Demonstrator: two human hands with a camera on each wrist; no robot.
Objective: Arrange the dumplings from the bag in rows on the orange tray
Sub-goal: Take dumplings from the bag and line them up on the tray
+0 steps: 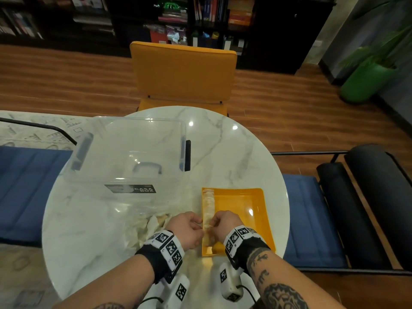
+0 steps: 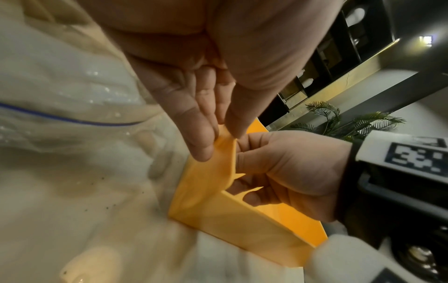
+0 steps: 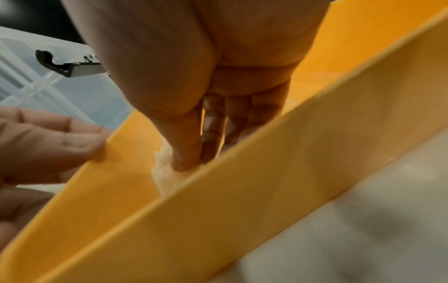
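We see an orange tray [image 1: 243,210] on a round white table [image 1: 234,152]. A row of dumplings [image 1: 208,206] lies along the tray's left wall. The right hand [image 1: 225,227] reaches into the tray and pinches a dumpling [image 3: 167,172] by that wall. The left hand [image 1: 185,228] has straight fingers [image 2: 191,122] touching the top edge of the tray's left wall. A clear bag [image 1: 145,221] with more dumplings lies left of the tray. A clear box [image 1: 124,152] stands behind the bag.

marble table [image 1: 234,152] | orange tray [image 1: 243,210] | bag [image 1: 142,221] | clear box [image 1: 124,157]
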